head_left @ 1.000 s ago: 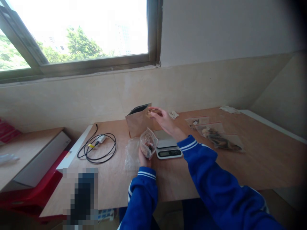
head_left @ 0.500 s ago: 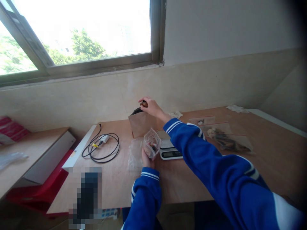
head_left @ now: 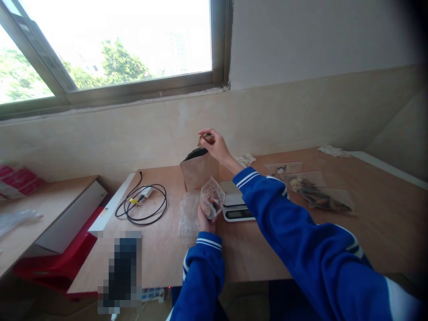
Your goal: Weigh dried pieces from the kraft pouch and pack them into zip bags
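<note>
My left hand (head_left: pixel 205 220) is closed around a clear plastic zip bag (head_left: pixel 212 198), its mouth spread and some brownish pieces inside. Above an open brown paper bag (head_left: pixel 199 173) with a dark lining, my right hand (head_left: pixel 214 143) pinches a small brown dried piece (head_left: pixel 204 140); its exact kind is unclear. A white digital scale (head_left: pixel 236 214) lies just right of the zip bag, partly covered by my right sleeve. More flat clear plastic bags (head_left: pixel 189 218) rest on the table beside my left hand.
Filled clear bags of dried pieces (head_left: pixel 317 195) lie on the right of the wooden table (head_left: pixel 254 258). A coiled black cable (head_left: pixel 147 223) with a white adapter is at left, behind a blurred-out dark object (head_left: pixel 123 272). A red stool (head_left: pixel 56 267) stands between the tables.
My right hand has risen slightly and shifted right with the brown piece, which shows more now. My left hand keeps the zip bag almost in place.
</note>
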Demonstrator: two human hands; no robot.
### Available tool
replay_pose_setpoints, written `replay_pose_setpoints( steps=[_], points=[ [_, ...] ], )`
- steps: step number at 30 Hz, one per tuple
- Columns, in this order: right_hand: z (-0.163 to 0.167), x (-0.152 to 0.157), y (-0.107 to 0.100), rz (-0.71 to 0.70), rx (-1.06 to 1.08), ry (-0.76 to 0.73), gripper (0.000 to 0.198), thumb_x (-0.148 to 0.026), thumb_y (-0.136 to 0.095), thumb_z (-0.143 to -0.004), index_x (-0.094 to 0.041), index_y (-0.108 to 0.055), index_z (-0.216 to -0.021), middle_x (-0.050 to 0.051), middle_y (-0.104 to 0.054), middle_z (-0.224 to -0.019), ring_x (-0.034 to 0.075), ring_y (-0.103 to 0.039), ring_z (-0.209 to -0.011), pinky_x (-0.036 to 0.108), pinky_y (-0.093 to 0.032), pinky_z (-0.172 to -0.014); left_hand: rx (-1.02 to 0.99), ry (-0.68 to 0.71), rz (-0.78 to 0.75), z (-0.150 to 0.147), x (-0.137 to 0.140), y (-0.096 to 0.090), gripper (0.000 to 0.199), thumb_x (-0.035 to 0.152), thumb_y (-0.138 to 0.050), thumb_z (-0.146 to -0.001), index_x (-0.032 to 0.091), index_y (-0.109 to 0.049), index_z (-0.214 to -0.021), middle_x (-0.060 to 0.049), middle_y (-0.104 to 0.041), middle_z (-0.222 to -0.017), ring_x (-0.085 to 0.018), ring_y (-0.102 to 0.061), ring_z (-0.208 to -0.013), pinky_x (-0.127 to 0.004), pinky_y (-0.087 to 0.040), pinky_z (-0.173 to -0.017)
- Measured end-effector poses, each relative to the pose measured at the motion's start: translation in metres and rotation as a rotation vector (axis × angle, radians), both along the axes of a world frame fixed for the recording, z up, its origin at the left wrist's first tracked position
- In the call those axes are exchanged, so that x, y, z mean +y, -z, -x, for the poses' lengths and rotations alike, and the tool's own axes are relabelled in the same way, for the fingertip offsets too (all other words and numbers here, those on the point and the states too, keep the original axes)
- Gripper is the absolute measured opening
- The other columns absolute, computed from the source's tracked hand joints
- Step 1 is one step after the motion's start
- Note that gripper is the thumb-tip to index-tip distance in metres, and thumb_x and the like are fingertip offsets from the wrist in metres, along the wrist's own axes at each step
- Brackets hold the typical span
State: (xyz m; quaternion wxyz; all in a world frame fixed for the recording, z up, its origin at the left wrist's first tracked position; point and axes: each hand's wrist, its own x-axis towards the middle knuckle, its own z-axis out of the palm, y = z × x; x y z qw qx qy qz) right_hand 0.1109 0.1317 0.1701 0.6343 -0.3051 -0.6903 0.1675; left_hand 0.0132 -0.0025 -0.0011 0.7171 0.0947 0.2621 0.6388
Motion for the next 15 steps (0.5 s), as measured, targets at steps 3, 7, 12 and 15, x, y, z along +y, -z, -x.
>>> replay_pose_setpoints(
  steps=[3, 7, 12, 15],
  points=[
    [0.001, 0.001, 0.006, -0.005, -0.064, 0.002, 0.023, -0.026, -0.052, -0.079, -0.017, -0.059, -0.099, 0.004, -0.064, -0.092, 0.015, -0.059, -0.085, 0.028, -0.048, -0.078, 0.014, 0.001, -0.008, 0.000, 0.001, 0.000, 0.022, 0.033, -0.053, -0.081, 0.013, -0.062, -0.083, -0.008, -0.063, -0.073, -0.010, -0.054, -0.046, -0.012, -0.019, -0.027],
    [0.004, 0.003, 0.014, -0.066, -0.237, 0.023, 0.019, -0.021, -0.051, -0.079, -0.017, -0.060, -0.095, 0.006, -0.062, -0.099, 0.018, -0.058, -0.094, 0.032, -0.045, -0.086, 0.012, 0.004, -0.011, 0.000, 0.002, 0.000, 0.022, 0.032, -0.054, -0.080, 0.013, -0.063, -0.083, -0.009, -0.063, -0.073, -0.010, -0.053, -0.045, -0.013, -0.018, -0.027],
    [0.004, 0.000, 0.015, -0.081, -0.331, -0.006, 0.028, -0.020, -0.051, -0.081, -0.016, -0.051, -0.109, 0.009, -0.059, -0.107, 0.017, -0.060, -0.091, 0.030, -0.048, -0.081, 0.014, 0.009, -0.018, 0.000, 0.001, -0.001, 0.023, 0.033, -0.053, -0.081, 0.012, -0.062, -0.080, -0.008, -0.062, -0.071, -0.008, -0.048, -0.041, -0.013, -0.019, -0.026],
    [0.001, -0.004, 0.014, -0.024, -0.354, 0.001, 0.036, -0.022, -0.053, -0.082, -0.017, -0.041, -0.116, 0.007, -0.060, -0.101, 0.016, -0.062, -0.076, 0.028, -0.048, -0.069, 0.002, 0.013, -0.022, 0.000, 0.000, -0.002, 0.022, 0.033, -0.054, -0.081, 0.012, -0.062, -0.081, -0.009, -0.062, -0.072, -0.010, -0.052, -0.044, -0.013, -0.019, -0.026]
  ],
)
